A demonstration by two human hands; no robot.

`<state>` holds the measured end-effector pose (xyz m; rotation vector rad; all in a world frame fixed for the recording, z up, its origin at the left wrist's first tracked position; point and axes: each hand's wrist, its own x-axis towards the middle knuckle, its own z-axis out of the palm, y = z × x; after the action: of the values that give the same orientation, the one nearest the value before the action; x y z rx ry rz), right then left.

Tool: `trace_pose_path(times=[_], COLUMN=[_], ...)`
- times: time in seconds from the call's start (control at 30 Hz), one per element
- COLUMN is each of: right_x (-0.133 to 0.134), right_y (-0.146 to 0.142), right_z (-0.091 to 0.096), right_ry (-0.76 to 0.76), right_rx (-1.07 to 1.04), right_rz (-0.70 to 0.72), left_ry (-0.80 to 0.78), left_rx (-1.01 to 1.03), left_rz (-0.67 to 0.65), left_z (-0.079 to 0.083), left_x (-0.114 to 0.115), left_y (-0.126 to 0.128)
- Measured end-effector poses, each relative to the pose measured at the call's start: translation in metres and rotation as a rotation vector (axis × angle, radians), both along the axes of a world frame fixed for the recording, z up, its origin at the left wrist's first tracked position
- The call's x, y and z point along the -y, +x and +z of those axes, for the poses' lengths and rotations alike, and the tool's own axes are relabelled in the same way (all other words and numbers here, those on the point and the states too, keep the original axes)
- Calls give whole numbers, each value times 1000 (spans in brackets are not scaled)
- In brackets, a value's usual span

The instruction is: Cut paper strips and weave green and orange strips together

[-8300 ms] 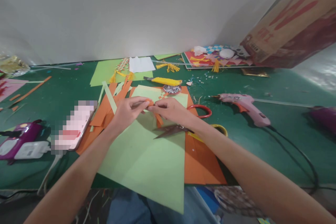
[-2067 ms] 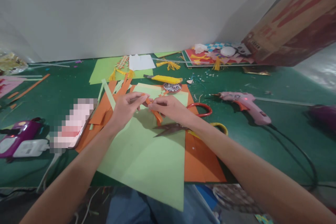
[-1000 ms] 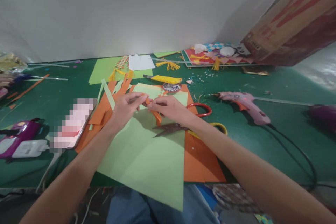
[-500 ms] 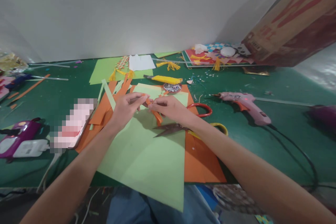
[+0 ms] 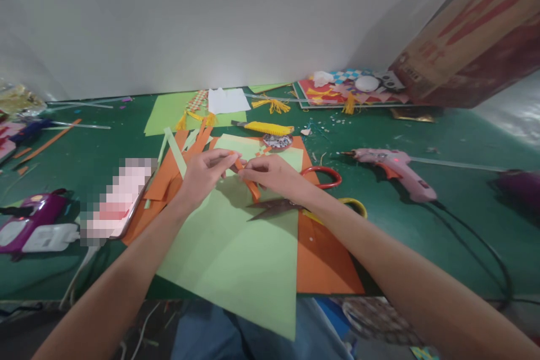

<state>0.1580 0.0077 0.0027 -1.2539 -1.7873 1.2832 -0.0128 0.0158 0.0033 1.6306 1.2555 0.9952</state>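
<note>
Between my two hands is a narrow orange paper strip [image 5: 253, 190], its lower end hanging toward the scissors. My left hand [image 5: 206, 175] pinches its upper end between thumb and fingertips. With thumb and forefinger, my right hand [image 5: 272, 171] grips the strip a little lower down. Beneath both hands lies a light green paper sheet [image 5: 236, 253], which reaches past the table's front edge. Open scissors [image 5: 274, 208] with one red and one yellow handle loop rest on the sheet, partly under my right wrist. Orange sheets [image 5: 324, 264] stick out beneath the green one.
A pink glue gun [image 5: 392, 169] with its cord lies to the right. Left are a phone [image 5: 122, 197] on a cable, a purple power strip [image 5: 37, 214] and cut orange strips [image 5: 169, 180]. Behind sit a yellow cutter [image 5: 268, 128], yellow tassels [image 5: 272, 104] and a paper bag [image 5: 476, 39].
Almost nothing differs. Both hands keep their pinch on the orange strip, and the view has shifted very slightly.
</note>
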Motion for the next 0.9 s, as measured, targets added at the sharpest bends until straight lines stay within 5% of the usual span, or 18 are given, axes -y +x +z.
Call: trace_pose_path(times=[0.9], right_x=[-1], right_y=[-1], right_z=[-1], right_ry=[-51], right_rx=[17], right_rz=[16], left_ry=[-10], left_rx=[43], left_rz=[18], left_z=[1], left_x=[0], left_y=[1])
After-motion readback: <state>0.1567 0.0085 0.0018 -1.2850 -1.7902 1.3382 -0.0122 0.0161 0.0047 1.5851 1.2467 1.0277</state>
